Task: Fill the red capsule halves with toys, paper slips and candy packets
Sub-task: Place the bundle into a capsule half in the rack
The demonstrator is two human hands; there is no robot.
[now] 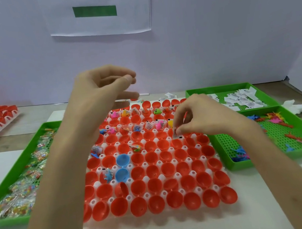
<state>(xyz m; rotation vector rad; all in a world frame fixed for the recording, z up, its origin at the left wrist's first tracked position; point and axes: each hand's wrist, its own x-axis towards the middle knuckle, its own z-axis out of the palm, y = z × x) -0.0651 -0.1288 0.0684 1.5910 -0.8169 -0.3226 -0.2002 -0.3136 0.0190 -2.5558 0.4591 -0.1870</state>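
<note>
The right hand pinches a paper slip just above the red capsule halves, right of their middle, so slip-loading appears to be in hand. Next, the slip probably needs lowering into an empty half. The left hand hovers curled; whether it holds anything cannot be told.

Your left hand hangs raised above the far left part of the capsule tray, fingers loosely curled, thumb and forefinger tips close together; blur hides whether they hold anything. Its bare forearm crosses the tray's left edge. Your right hand is low over the tray's right side, palm down, thumb and forefinger pinching a paper slip, its forearm coming in past the tray's near right corner.
</note>
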